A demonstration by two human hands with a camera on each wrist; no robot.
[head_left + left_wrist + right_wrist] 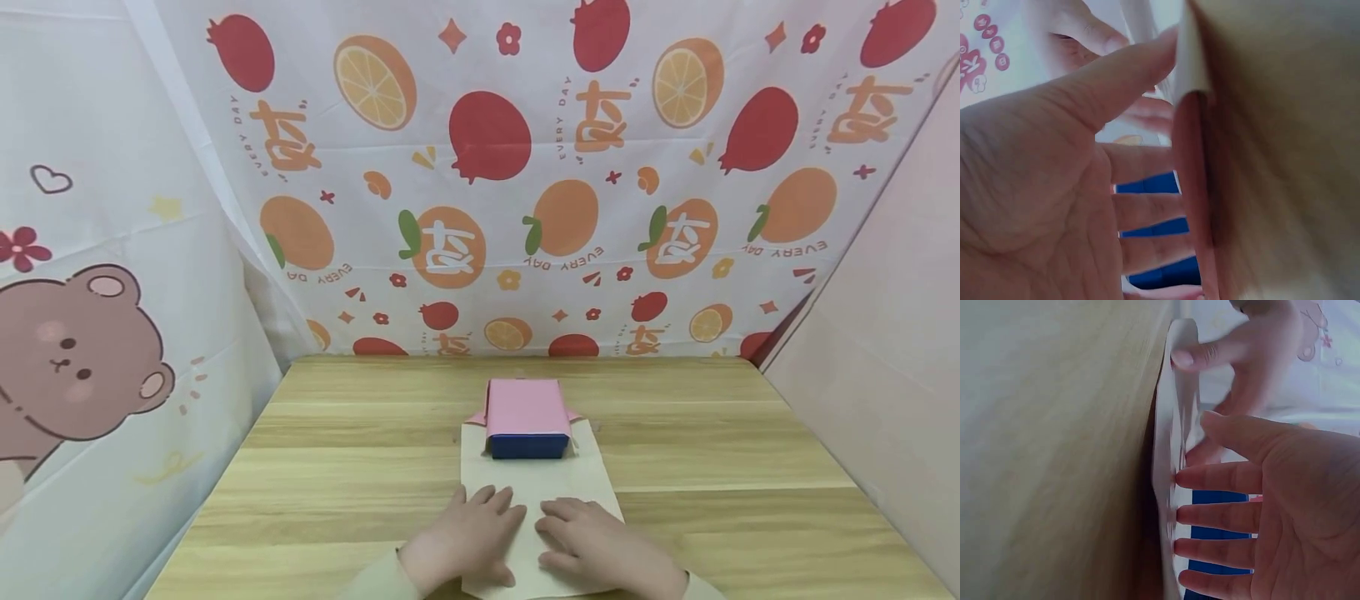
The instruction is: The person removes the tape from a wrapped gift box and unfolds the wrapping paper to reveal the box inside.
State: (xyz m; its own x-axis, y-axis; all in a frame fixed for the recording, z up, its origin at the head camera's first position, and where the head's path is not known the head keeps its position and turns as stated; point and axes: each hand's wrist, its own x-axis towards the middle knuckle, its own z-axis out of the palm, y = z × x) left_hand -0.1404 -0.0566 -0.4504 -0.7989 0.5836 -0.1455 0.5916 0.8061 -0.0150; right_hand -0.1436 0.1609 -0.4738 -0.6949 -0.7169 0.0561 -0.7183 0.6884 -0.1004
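Observation:
A blue box [529, 447] sits toward the far end of a long cream sheet of paper [555, 475], and a pink flap [527, 406] lies over its top. My left hand [474, 537] rests on the near left part of the sheet, fingers spread and fairly straight. Opposite it, my right hand [596, 546] touches the sheet's near right part with its fingertips. Neither hand grips anything. In the left wrist view the sheet's pink underside [1190, 156] shows at its edge. Behind the fingers in the right wrist view is the blue box [1219, 515].
The sheet lies on a wood-grain table [360, 467]. A fruit-print cloth [491, 250] hangs behind the table, a bear-print cloth [82, 358] at the left, and a plain pale cloth [885, 333] at the right. Small pink corners [477, 417] stick out beside the box.

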